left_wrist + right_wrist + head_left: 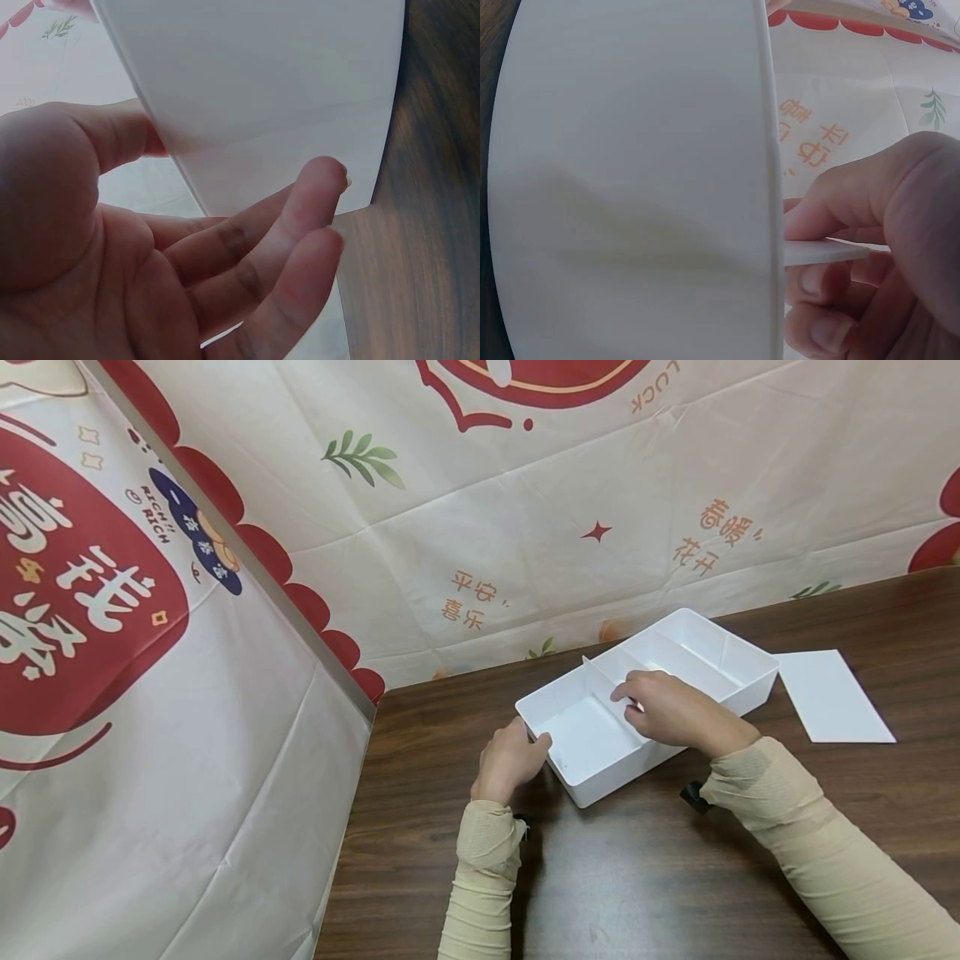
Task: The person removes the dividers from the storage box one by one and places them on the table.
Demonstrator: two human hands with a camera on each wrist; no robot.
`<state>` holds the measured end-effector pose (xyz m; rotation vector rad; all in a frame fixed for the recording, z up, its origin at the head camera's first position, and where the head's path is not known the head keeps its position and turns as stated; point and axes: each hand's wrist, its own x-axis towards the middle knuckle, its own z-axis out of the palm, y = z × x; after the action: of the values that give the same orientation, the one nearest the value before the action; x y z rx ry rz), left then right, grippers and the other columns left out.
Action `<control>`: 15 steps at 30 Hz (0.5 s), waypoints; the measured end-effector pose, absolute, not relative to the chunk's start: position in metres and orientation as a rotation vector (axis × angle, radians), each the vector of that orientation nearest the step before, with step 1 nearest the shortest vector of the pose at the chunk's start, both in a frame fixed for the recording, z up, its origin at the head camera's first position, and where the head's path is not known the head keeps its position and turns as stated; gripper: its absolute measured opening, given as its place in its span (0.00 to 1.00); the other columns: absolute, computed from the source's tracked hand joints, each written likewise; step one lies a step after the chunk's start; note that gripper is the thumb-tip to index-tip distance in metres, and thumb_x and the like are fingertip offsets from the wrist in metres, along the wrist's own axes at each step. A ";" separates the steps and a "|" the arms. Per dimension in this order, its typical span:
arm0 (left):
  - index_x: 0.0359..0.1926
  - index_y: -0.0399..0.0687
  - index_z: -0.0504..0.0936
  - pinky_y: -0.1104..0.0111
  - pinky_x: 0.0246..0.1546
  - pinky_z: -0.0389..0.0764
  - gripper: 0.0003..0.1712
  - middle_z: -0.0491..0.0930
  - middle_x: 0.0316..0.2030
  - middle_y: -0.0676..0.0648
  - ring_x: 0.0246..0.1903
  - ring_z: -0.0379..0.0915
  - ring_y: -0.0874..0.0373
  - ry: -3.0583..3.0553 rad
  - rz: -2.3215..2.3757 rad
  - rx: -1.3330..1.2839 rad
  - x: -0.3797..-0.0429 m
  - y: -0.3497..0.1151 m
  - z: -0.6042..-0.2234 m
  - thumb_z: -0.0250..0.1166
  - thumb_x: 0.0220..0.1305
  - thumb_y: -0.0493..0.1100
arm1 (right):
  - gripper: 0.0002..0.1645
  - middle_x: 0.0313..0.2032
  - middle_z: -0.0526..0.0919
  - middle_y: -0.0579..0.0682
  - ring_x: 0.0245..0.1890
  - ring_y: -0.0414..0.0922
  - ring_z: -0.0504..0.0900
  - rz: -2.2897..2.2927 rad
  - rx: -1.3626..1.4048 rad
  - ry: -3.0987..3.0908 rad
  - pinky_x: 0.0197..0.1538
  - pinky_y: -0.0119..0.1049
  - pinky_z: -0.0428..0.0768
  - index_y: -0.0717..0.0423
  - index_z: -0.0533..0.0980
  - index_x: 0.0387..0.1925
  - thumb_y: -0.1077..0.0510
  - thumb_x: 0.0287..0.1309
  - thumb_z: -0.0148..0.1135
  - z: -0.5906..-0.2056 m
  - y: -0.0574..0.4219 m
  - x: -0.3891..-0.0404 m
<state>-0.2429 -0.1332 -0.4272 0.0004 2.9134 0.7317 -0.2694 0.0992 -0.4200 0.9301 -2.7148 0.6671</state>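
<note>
A white plastic storage box sits at an angle on the table, its open top up and crosswise partitions inside. At its left end, my left hand holds the rim, with the thumb over the edge and the fingers outside. My right hand reaches over the front wall and pinches a thin white divider between thumb and fingers. In the head view that divider stands across the box, its far corner sticking up above the back rim. The right fingertips are partly hidden behind the box wall in the right wrist view.
A flat white rectangular panel lies on the dark wooden table, just right of the box. Behind the table hangs a printed white cloth, and another printed cloth borders the left side.
</note>
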 end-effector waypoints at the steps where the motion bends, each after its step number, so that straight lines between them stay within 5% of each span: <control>1: 0.53 0.42 0.76 0.54 0.39 0.75 0.26 0.82 0.40 0.43 0.33 0.73 0.52 2.914 0.732 0.001 -0.243 -0.133 -0.427 0.53 0.64 0.56 | 0.14 0.33 0.82 0.62 0.31 0.51 0.77 0.665 0.931 -2.716 0.35 0.48 0.77 0.70 0.81 0.37 0.71 0.46 0.57 -0.420 0.099 -0.269; 15: 0.51 0.41 0.76 0.56 0.36 0.75 0.25 0.81 0.35 0.44 0.30 0.72 0.52 2.922 0.733 0.003 -0.242 -0.133 -0.427 0.53 0.63 0.56 | 0.14 0.33 0.82 0.61 0.30 0.50 0.76 0.677 0.914 -2.725 0.35 0.48 0.77 0.70 0.81 0.38 0.70 0.48 0.57 -0.417 0.099 -0.268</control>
<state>-0.2421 -0.1329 -0.4269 0.0029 2.9219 0.7326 -0.2682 0.0986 -0.4172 0.9145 -2.7248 0.6772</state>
